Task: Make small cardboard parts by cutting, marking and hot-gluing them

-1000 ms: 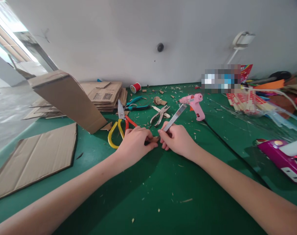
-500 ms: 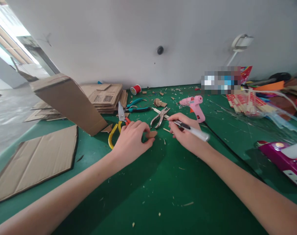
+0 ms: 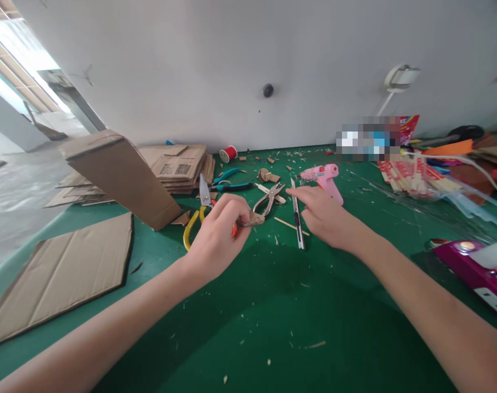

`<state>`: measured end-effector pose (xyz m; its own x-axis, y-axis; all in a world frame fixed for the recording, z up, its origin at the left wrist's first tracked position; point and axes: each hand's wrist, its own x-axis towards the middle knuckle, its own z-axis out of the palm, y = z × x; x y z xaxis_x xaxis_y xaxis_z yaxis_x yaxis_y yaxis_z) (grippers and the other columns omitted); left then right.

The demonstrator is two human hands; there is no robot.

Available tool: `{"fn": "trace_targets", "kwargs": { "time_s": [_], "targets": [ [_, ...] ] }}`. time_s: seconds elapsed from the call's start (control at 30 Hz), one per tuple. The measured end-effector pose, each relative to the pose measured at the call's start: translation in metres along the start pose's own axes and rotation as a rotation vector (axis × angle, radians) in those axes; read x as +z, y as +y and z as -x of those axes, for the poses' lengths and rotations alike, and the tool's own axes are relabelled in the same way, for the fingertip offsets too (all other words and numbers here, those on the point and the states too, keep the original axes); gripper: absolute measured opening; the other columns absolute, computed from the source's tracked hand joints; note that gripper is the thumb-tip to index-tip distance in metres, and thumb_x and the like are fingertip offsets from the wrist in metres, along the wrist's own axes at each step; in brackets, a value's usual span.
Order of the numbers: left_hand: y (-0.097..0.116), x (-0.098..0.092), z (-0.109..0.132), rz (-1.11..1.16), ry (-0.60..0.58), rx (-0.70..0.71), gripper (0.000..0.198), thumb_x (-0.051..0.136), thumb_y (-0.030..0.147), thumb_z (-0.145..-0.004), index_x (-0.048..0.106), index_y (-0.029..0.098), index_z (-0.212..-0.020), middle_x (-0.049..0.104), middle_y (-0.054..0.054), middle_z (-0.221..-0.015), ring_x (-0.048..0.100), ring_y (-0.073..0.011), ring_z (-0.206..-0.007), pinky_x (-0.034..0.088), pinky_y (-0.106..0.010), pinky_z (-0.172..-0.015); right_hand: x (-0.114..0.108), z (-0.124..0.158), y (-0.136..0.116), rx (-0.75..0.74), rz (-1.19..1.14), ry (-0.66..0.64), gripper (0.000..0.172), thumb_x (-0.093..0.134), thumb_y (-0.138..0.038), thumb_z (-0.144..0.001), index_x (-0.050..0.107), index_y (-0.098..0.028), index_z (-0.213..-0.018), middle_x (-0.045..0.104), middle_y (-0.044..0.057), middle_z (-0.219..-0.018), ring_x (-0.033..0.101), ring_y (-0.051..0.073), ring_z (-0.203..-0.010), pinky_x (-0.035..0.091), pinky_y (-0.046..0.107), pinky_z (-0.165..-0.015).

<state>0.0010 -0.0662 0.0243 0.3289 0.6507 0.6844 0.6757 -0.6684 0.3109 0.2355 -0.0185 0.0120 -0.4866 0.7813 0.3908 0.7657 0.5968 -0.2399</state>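
Between its thumb and fingers, my left hand (image 3: 221, 232) pinches a small brown cardboard piece (image 3: 255, 219), beside the yellow-handled scissors (image 3: 187, 229). My right hand (image 3: 322, 214) has its index finger stretched out and holds nothing. Just left of that hand, a utility knife (image 3: 298, 218) lies on the green table, across a thin wooden stick (image 3: 287, 223). Silver pliers (image 3: 268, 199) rest beyond my left hand. Behind my right hand lies a pink glue gun (image 3: 324, 177).
A tall cardboard form (image 3: 125, 174) leans at the left, near a flat cardboard sheet (image 3: 74, 267) and stacked cardboard (image 3: 178, 169). Red thread (image 3: 228, 154) and teal pliers (image 3: 234, 186) lie behind. At the right are packaged sticks (image 3: 415, 174) and a purple device (image 3: 473, 273).
My right hand has let go of the utility knife, which now lies on the table, and its index finger has stretched out. The cardboard piece in my left hand has turned slightly.
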Motion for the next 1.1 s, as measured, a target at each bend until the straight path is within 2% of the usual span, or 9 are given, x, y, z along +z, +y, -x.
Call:
{"fn": "trace_targets", "kwargs": {
  "time_s": [0.1,0.17,0.37,0.5,0.6,0.73,0.9,1.0,1.1],
  "targets": [
    [0.000,-0.001,0.001,-0.044,0.058,0.085,0.022,0.050,0.004,-0.081,0.040,0.022,-0.075,0.054,-0.002,-0.092,0.054,-0.0137,-0.087,0.047,-0.029,-0.077,-0.003,-0.002,-0.008,0.140,-0.241,0.075,0.036,0.040,-0.018,-0.086,0.053,-0.019,-0.120,0.062,0.010,-0.113,0.062,0.024,-0.096,0.054,0.039,-0.075],
    [0.000,-0.001,0.002,-0.071,0.088,0.138,0.021,0.049,0.003,-0.082,0.041,0.022,-0.076,0.054,-0.003,-0.094,0.054,-0.0135,-0.088,0.047,-0.029,-0.077,-0.003,-0.003,-0.012,0.140,-0.226,0.143,0.032,0.041,-0.019,-0.087,0.054,-0.017,-0.116,0.062,0.011,-0.109,0.063,0.023,-0.092,0.053,0.037,-0.075],
    [-0.002,-0.001,0.004,-0.102,0.100,0.201,0.021,0.052,0.005,-0.082,0.041,0.021,-0.075,0.054,-0.003,-0.092,0.055,-0.0127,-0.084,0.048,-0.027,-0.073,0.000,0.002,-0.009,-0.005,0.312,-0.001,0.058,0.037,0.002,-0.080,0.046,-0.022,-0.132,0.060,0.009,-0.120,0.059,0.026,-0.094,0.049,0.036,-0.067],
    [-0.001,0.000,0.002,-0.078,-0.072,-0.022,0.009,0.054,0.017,-0.084,0.047,0.021,-0.087,0.059,-0.001,-0.084,0.057,-0.0135,-0.076,0.047,-0.026,-0.067,0.006,0.004,-0.004,-0.024,0.513,-0.127,0.051,0.040,0.003,-0.078,0.057,-0.019,-0.122,0.064,0.012,-0.111,0.057,0.029,-0.094,0.045,0.038,-0.068],
    [0.000,0.001,-0.002,0.003,-0.167,-0.225,0.019,0.057,0.022,-0.083,0.053,0.023,-0.102,0.061,0.000,-0.080,0.057,-0.0130,-0.071,0.046,-0.025,-0.063,0.009,0.002,-0.008,-0.019,0.539,-0.081,0.030,0.041,-0.010,-0.087,0.064,-0.014,-0.106,0.064,0.015,-0.104,0.055,0.030,-0.094,0.044,0.041,-0.073],
    [-0.001,0.005,-0.005,0.288,-0.261,-0.444,0.013,0.060,0.027,-0.080,0.056,0.021,-0.091,0.062,0.001,-0.077,0.058,-0.0125,-0.067,0.046,-0.026,-0.062,0.010,0.001,-0.020,-0.002,0.465,-0.102,0.031,0.043,-0.034,-0.091,0.066,-0.014,-0.085,0.063,0.012,-0.084,0.055,0.026,-0.081,0.043,0.038,-0.067],
    [-0.003,0.011,-0.004,0.623,-0.302,-0.689,0.023,0.066,0.030,-0.074,0.047,0.019,-0.078,0.058,0.004,-0.068,0.062,-0.0125,-0.063,0.047,-0.027,-0.062,0.010,0.005,-0.024,-0.031,0.442,-0.161,0.020,0.044,-0.019,-0.089,0.062,-0.015,-0.080,0.061,0.010,-0.084,0.055,0.024,-0.080,0.039,0.034,-0.060],
    [-0.004,0.012,-0.004,0.681,-0.297,-0.744,0.028,0.069,0.028,-0.072,0.043,0.019,-0.077,0.058,0.006,-0.065,0.062,-0.0116,-0.059,0.046,-0.026,-0.060,0.008,0.005,-0.025,0.068,0.233,-0.122,0.016,0.042,-0.019,-0.089,0.056,-0.016,-0.082,0.061,0.009,-0.086,0.055,0.019,-0.071,0.036,0.031,-0.053],
    [-0.004,0.014,-0.004,0.737,-0.279,-0.734,0.029,0.069,0.026,-0.072,0.041,0.020,-0.078,0.058,0.006,-0.066,0.063,-0.0113,-0.060,0.046,-0.026,-0.060,0.005,0.002,-0.029,0.217,-0.289,-0.056,0.009,0.043,-0.025,-0.090,0.048,-0.020,-0.085,0.059,0.002,-0.077,0.052,0.013,-0.059,0.037,0.028,-0.050]
  ]
}}
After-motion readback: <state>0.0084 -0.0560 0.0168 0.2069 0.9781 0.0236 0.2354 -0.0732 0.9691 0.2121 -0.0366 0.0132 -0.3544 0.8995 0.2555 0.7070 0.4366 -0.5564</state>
